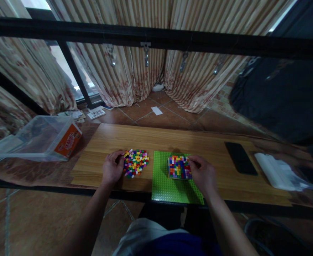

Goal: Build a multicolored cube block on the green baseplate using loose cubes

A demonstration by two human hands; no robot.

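A loose pile of small multicoloured toy bricks (136, 163) lies on the wooden board. My left hand (113, 168) is at the pile's left edge, its fingers curled together against the bricks; whether a brick is between them is too small to see. To the right of the pile is a green studded baseplate (161, 190). On it stands a squarish block built of many-coloured bricks (179, 167). My right hand (203, 173) is closed in a pinch at the block's upper right edge, and its fingertips hide what they hold, if anything.
A black phone (241, 158) and a white packet (275, 172) lie to the right. At the left stands a clear plastic box (46, 137) with an orange label. A dark metal bar (156, 35) with hanging clips crosses beyond the board (119, 137), before striped curtains (142, 74).
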